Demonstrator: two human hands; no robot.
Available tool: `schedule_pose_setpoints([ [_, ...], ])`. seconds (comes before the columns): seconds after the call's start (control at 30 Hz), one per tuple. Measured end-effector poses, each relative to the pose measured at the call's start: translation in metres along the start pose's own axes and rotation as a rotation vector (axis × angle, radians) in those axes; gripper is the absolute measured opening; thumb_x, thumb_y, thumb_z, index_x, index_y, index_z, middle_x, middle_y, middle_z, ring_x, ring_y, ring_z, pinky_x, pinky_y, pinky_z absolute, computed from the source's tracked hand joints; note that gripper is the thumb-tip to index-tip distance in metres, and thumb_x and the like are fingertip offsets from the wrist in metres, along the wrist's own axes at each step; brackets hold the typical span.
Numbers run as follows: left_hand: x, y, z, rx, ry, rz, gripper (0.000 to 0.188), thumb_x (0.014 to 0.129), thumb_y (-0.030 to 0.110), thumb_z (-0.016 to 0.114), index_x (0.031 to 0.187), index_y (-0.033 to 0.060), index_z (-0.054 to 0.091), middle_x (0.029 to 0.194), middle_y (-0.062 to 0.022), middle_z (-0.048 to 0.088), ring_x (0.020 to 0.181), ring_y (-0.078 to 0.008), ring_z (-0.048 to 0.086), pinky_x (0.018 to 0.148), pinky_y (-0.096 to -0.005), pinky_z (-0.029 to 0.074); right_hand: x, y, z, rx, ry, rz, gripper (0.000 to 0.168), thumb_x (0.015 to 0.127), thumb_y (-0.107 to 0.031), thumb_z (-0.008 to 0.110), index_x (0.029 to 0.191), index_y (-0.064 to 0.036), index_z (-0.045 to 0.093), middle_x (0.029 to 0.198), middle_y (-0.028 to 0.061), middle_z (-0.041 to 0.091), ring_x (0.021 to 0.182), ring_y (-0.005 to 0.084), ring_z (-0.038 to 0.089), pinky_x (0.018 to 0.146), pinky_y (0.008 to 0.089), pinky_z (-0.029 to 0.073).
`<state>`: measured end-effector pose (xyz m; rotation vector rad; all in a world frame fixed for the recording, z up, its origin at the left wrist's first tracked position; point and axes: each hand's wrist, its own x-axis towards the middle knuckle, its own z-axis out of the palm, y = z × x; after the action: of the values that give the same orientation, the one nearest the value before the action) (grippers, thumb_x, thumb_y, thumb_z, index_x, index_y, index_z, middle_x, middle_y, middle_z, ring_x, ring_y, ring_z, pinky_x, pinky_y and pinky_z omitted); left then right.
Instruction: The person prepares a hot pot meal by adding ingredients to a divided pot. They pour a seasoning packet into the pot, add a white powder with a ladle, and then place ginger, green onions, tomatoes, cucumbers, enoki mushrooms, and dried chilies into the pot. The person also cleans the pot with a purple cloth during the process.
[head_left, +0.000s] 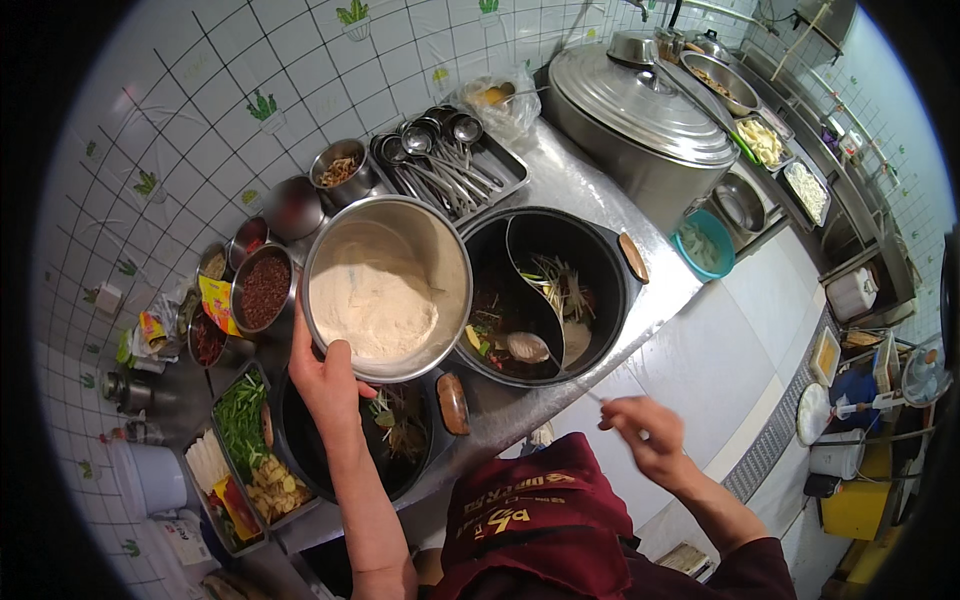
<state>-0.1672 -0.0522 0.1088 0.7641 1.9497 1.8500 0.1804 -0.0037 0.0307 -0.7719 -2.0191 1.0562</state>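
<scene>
A round steel container of pale powder (375, 300) is gripped at its near rim by my left hand (330, 382), which holds it tilted over two dark pots. My right hand (645, 435), slightly blurred, pinches a thin handle at the right; the handle seems to run toward a spoon (528, 348) carrying powder over the divided pot (626, 315). Scallion shreds, ginger and dark seasonings lie in that pot's two halves, with some powder in the right half. The second pot (300, 442), partly hidden by my left forearm and the container, also holds shredded greens.
Steel bowls of dried chillies and ground spice (264, 292) line the wall. A tray of ladles (517, 169) lies behind the divided pot, beside a big lidded stockpot (637, 176). Trays of chopped greens and ginger (277, 491) stand at lower left. A turquoise basin (726, 259) sits beyond the counter's edge.
</scene>
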Motion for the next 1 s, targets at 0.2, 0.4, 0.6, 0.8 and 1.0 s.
schedule_pose_setpoints([
  [0.2,-0.009,-0.003,-0.013,-0.043,0.018,-0.013,0.071,0.074,-0.006,0.040,0.144,0.0049,0.042,0.117,-0.0133,0.062,0.066,-0.0097,0.062,0.032,-0.0183,0.040,-0.006,0.012,0.004,-0.457,-0.282,-0.378,0.041,0.077,-0.007,0.073,0.116,-0.005,0.061,0.095,0.0116,0.062,0.075,0.0256,0.064,0.059,0.0336,0.054],
  [0.4,-0.026,0.004,-0.020,-0.066,0.012,-0.023,0.068,0.076,-0.004,0.043,0.144,0.0018,0.040,0.117,-0.0130,0.062,0.062,-0.0070,0.059,0.031,-0.0181,0.040,0.022,-0.057,-0.029,-0.213,-0.091,-0.411,0.028,0.082,-0.017,0.072,0.108,-0.005,0.069,0.093,0.0126,0.065,0.074,0.0257,0.065,0.060,0.0320,0.054],
  [0.6,-0.045,0.005,-0.035,-0.057,-0.017,-0.075,0.071,0.074,-0.008,0.042,0.144,0.0059,0.043,0.123,-0.0121,0.061,0.062,-0.0052,0.057,0.034,-0.0172,0.041,0.101,-0.053,0.052,-0.200,-0.263,-0.782,0.047,0.074,-0.011,0.076,0.119,-0.003,0.063,0.095,0.0122,0.063,0.074,0.0253,0.064,0.062,0.0339,0.055],
  [0.8,-0.056,0.000,-0.056,-0.046,0.001,-0.058,0.073,0.073,-0.011,0.041,0.143,0.0051,0.043,0.150,-0.0150,0.039,0.089,-0.0115,0.066,0.035,-0.0171,0.045,0.088,-0.050,0.065,-0.089,-0.379,-0.723,0.041,0.078,-0.005,0.073,0.117,-0.001,0.062,0.097,0.0144,0.063,0.075,0.0262,0.064,0.061,0.0347,0.053],
  [1.0,-0.061,0.002,-0.073,0.004,0.068,-0.045,0.071,0.073,-0.013,0.040,0.141,0.0042,0.045,0.150,-0.0167,0.037,0.112,-0.0193,0.060,0.040,-0.0183,0.050,0.091,-0.058,0.073,0.172,-0.242,-0.106,0.021,0.097,-0.008,0.055,0.111,0.006,0.062,0.092,0.0163,0.067,0.074,0.0195,0.067,0.069,0.0296,0.055],
])
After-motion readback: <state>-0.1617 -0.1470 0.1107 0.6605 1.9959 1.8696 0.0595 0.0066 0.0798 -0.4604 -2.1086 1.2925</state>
